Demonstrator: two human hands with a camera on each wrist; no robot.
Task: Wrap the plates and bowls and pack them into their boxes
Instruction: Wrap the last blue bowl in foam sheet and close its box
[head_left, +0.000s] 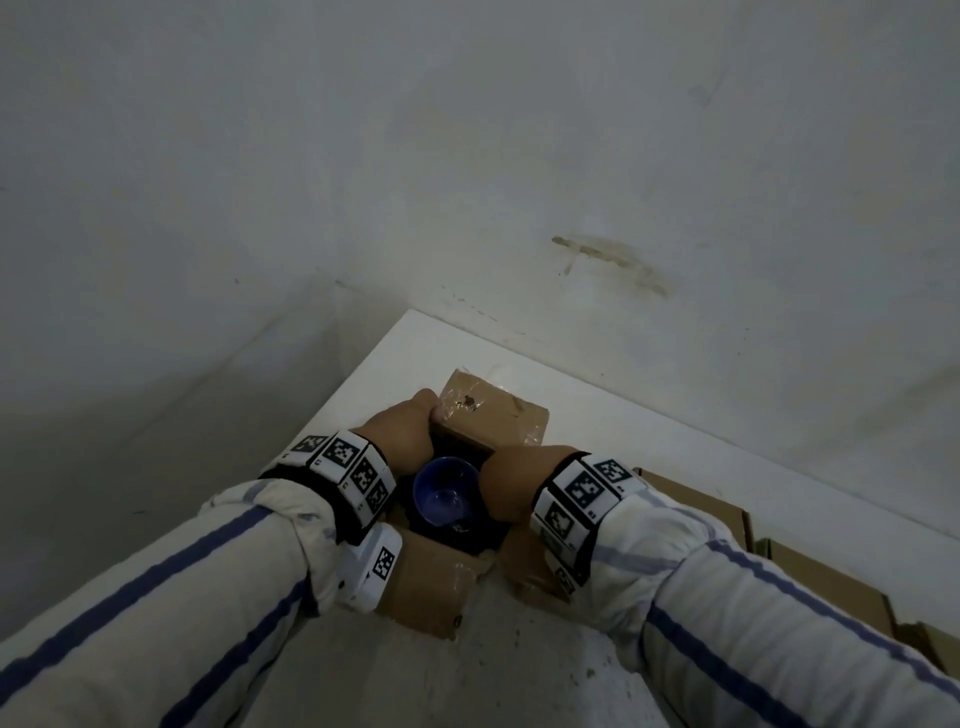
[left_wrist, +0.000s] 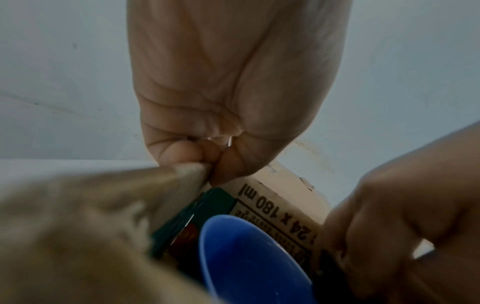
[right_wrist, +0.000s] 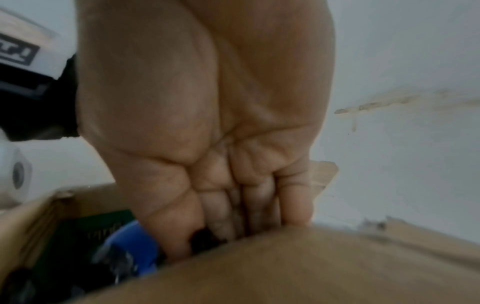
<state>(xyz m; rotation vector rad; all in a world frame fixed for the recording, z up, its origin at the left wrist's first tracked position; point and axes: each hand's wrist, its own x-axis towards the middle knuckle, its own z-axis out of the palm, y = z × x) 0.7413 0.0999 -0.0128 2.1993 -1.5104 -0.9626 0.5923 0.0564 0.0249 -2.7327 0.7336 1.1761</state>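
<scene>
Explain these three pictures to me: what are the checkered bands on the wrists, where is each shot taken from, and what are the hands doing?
No robot here: a person wears a head camera and one camera on each wrist; the checkered bands are part of that wrist gear. The wide picture looks down from the head. An open cardboard box stands on a white table, with a blue bowl inside. The left hand grips the box's far flap. The close-ups look along each palm. The right hand reaches into the box beside the bowl; what it holds is hidden. More boxes lie to the right.
</scene>
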